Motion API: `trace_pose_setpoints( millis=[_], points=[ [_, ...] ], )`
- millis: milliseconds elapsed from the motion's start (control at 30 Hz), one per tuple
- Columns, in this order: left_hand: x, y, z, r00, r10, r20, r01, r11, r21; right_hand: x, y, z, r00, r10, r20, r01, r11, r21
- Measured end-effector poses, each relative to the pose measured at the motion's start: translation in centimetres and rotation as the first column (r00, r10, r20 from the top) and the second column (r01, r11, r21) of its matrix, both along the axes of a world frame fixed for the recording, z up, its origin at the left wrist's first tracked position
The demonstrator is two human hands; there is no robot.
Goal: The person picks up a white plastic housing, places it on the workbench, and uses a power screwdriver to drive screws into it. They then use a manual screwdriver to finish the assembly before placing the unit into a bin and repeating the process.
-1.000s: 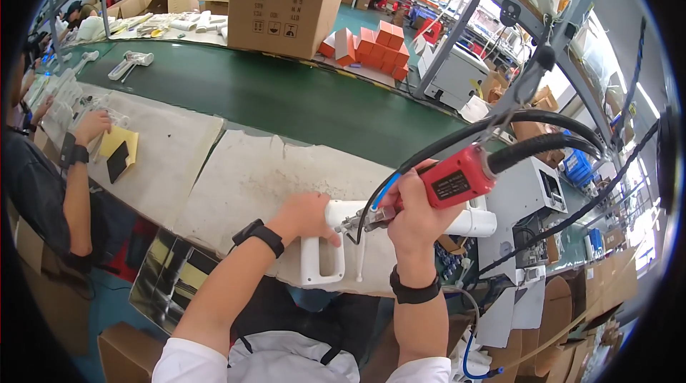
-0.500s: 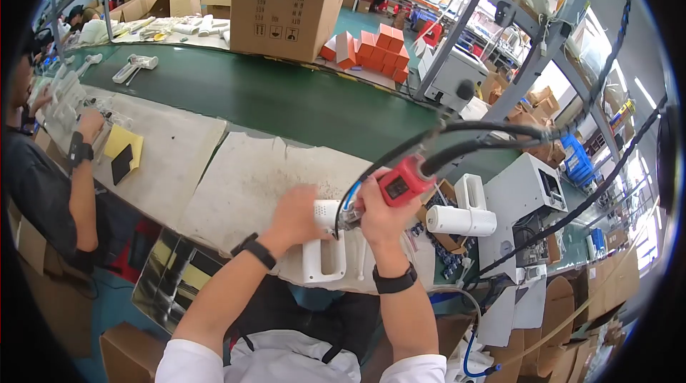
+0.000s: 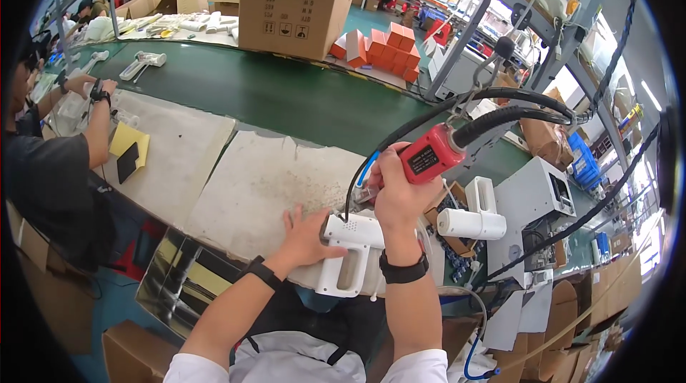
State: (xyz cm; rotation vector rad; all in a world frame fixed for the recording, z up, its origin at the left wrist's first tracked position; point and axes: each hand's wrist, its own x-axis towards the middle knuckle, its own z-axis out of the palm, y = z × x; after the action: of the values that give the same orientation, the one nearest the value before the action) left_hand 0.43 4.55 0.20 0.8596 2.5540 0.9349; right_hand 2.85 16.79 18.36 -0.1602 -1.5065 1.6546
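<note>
My right hand [image 3: 401, 186] grips a red electric screwdriver [image 3: 431, 154], raised over the bench, its clear tip pointing down to the left. Thick black hoses run from its back end to the upper right. Below it lies a white handheld appliance [image 3: 344, 263] with a loop handle and a perforated round end. My left hand [image 3: 306, 238] rests on the bench at the appliance's left side, fingers spread, the thumb against the handle's top. A second white appliance [image 3: 471, 224] of the same shape lies to the right, over a box of dark small parts [image 3: 457, 251].
A green conveyor belt [image 3: 236, 93] runs beyond the bench [image 3: 250, 176]. A large carton [image 3: 293, 8] and orange boxes [image 3: 389, 51] stand behind it. On the left a co-worker [image 3: 53, 140] handles clear parts. A grey-white machine [image 3: 525, 204] stands on the right.
The red screwdriver has risen and moved right, away from the white appliance. My left hand has loosened from the appliance's top and spread its fingers. The appliance sits slightly right and lower in view.
</note>
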Motion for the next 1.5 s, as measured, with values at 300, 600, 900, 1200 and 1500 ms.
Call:
trace_pose_setpoints(
  millis=[300,600,900,1200,1500],
  points=[
    [0.1,0.3,-0.2,1.0,0.015,-0.011,-0.015,1.0,0.011,-2.0,-0.7,-3.0,0.997,0.029,0.074,-0.025,0.999,-0.048],
    [0.4,1.3,-1.2,0.995,0.09,-0.03,-0.089,0.996,0.022,0.7,-0.5,-1.5,0.996,-0.019,-0.083,0.018,1.0,-0.019],
    [0.7,0.5,0.2,0.999,0.049,-0.005,-0.049,0.999,0.006,3.2,-1.2,-0.2,0.997,0.077,-0.012,-0.078,0.997,-0.026],
    [0.4,1.0,-2.0,0.997,-0.008,-0.071,0.008,1.0,-0.007,0.4,-1.9,-4.9,0.997,0.047,0.066,-0.058,0.983,0.172],
    [0.3,1.1,-0.1,0.999,0.038,-0.007,-0.038,0.998,-0.052,5.2,-0.5,2.7,0.999,0.024,-0.031,-0.023,0.999,0.04]
  ],
)
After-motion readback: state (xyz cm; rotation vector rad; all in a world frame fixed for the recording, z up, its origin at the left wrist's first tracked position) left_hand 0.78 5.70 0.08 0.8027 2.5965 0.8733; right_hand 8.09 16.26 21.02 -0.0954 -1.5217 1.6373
